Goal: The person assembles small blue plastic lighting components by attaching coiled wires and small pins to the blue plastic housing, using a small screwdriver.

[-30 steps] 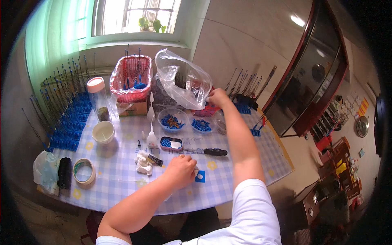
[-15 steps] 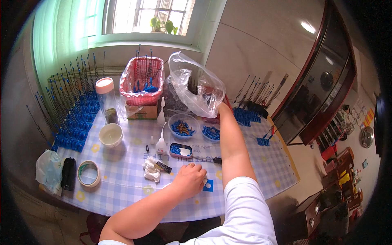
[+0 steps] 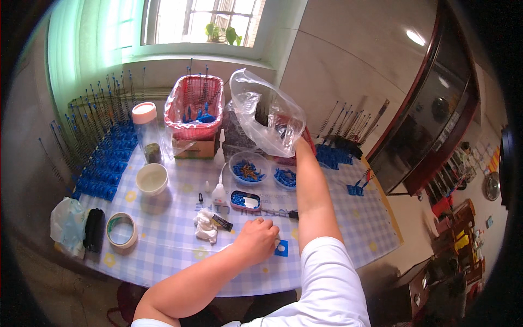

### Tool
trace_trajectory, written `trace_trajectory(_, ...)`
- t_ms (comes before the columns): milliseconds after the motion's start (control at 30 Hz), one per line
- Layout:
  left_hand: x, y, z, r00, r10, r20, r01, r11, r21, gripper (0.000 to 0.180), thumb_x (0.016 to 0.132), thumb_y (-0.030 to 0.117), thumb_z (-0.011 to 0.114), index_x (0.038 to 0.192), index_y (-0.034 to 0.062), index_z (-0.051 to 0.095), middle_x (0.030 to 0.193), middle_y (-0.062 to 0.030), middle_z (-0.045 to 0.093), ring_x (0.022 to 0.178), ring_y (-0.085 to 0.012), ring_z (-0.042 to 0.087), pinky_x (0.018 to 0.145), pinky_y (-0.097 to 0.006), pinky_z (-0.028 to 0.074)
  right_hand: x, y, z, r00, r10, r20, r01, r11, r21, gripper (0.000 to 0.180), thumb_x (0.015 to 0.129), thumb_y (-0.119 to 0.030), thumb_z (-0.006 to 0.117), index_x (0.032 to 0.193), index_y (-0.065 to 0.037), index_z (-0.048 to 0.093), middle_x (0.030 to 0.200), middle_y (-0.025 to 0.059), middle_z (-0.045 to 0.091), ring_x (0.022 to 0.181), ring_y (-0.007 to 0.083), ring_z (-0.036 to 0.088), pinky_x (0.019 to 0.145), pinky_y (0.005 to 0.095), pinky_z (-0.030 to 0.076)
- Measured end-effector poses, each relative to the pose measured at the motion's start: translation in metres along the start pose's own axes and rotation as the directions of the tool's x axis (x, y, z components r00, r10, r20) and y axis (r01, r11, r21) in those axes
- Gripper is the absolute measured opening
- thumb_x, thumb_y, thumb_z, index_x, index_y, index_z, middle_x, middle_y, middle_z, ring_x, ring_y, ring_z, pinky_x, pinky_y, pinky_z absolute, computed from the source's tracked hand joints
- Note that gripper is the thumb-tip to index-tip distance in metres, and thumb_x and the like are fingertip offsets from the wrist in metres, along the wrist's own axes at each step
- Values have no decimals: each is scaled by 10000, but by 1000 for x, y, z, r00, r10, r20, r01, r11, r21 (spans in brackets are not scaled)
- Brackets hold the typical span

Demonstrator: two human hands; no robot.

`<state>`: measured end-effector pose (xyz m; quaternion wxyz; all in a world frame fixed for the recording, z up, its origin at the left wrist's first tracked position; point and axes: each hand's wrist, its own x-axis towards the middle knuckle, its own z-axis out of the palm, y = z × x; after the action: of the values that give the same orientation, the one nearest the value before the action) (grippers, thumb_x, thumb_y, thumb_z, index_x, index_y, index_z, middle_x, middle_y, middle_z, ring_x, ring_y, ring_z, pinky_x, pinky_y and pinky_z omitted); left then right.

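My left hand (image 3: 257,238) rests low over the table's front middle, fingers curled. Under its fingertips shows a small flat blue plastic piece (image 3: 281,249) with a pale round spot; the hand covers the rest of it. My right arm stretches far forward, and my right hand (image 3: 298,144) is inside a clear plastic bag (image 3: 256,122) that lines a red basket (image 3: 308,143). Its fingers are hidden by the bag's folds. Near the left hand lie a crumpled white tissue (image 3: 205,226), a black tube (image 3: 222,222) and an oval tin of blue parts (image 3: 245,200).
Two clear tubs (image 3: 248,169) hold small parts. White squeeze bottles (image 3: 218,194), a white bowl (image 3: 152,180), a tape roll (image 3: 122,230) and a lidded tumbler (image 3: 146,128) stand leftward. Blue bases with upright springs (image 3: 103,169) crowd the left edge; others (image 3: 333,155) stand right. Another red basket (image 3: 194,128) sits behind.
The whole view has shifted slightly, so things appear a little farther right. Both hands hold nearly the same places, the right one still in the bag.
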<state>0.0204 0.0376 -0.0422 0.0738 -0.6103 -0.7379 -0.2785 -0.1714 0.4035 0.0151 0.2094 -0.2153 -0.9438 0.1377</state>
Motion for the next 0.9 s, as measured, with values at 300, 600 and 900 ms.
trace_trajectory(300,1,0,-2,998,-7,64,7,1000,-5,235,688,138,645,906,57,613,879,-100,600,861,-294,593,717,-409,498,-22,-11,-7,1000,2,8,-3,999,42,443,751,-417,664,1000,-52,692,1016,240,648,995,372,626,854,424,487)
trace_trajectory(600,0,-2,-1,996,-10,85,8,1000,22,271,699,163,652,945,61,604,907,-94,595,892,-289,586,751,-404,485,-24,-22,-22,999,47,-8,-47,998,50,445,757,-423,653,999,-52,692,1015,243,647,992,374,626,854,426,486)
trace_trajectory(900,-2,3,-2,998,-31,55,33,999,-26,194,727,148,643,889,44,618,917,-118,610,912,-301,594,737,-415,478,-45,-18,-40,994,105,-33,-104,994,40,448,764,-430,642,998,-51,692,1013,246,645,990,376,626,854,428,485)
